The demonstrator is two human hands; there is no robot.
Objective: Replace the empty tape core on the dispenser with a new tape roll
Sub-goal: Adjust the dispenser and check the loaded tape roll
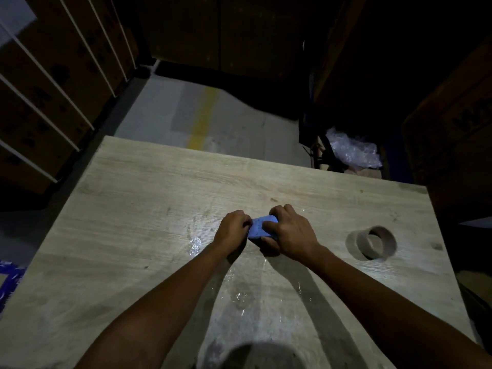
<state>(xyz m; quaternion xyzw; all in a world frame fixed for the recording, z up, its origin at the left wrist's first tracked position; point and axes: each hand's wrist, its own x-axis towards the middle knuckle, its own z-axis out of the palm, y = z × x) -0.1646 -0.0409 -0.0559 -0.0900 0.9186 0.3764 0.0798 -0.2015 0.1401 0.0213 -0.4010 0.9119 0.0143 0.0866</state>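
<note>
1. The dispenser (262, 229) is the blue thing at the middle of the desk (149, 209), held between both hands, with only its blue top face showing. Whether a roll or core sits on it cannot be told, since the hands cover its sides.
2. The desk is the largest thing here, a pale wood-grain top that fills the lower half of the view. Its far edge runs from 10 o'clock to 2 o'clock.
3. Cardboard boxes (53, 83) bound with white straps stand on the floor at 10 o'clock, beyond the desk's left corner.
4. The floor (213, 121) at 12 o'clock is grey with a faded yellow stripe running away from the desk.
5. A crumpled clear plastic wrap (354, 150) lies at 1 o'clock, past the desk's far edge, in the dark.
6. The left hand (233, 230) comes in from 7 o'clock, and its fingers are curled shut on the left end of the dispenser.
7. The right hand (290, 234) comes in from 5 o'clock. Its fingers are wrapped over the right end of the dispenser, gripping it.
8. A brown cardboard tape core (376, 243) rests on the desk at 3 o'clock from the hands, well apart from them. It lies tilted on its side, the hollow facing up and toward the viewer.
9. A small scrap of clear tape (195, 245) sticks to the desk just left of the left wrist.
</note>
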